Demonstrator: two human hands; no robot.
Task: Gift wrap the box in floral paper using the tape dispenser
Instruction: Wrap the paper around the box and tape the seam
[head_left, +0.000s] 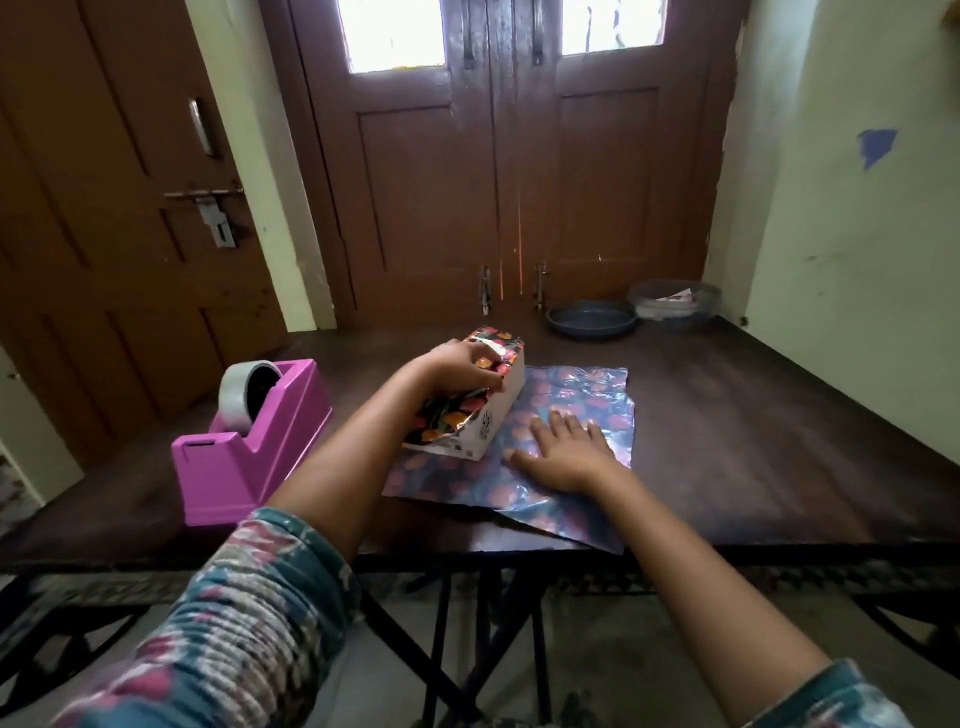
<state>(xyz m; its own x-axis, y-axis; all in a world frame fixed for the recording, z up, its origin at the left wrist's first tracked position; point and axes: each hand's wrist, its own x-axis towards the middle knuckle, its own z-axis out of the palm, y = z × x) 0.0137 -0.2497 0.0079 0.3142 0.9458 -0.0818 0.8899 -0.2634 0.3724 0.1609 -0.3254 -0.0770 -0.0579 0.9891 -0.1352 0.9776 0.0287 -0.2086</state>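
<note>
Meanwhile left hand fingers curled, gripping half-wrapped box; right hand fingers spread, pressing floral paper

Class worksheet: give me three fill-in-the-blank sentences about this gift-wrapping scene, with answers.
1. The pink tape dispenser stands to the ___ of the floral paper.
2. The right hand lies flat on the ___.
3. The left hand grips the partly wrapped ___.
Missing words: left; paper; box.
</note>
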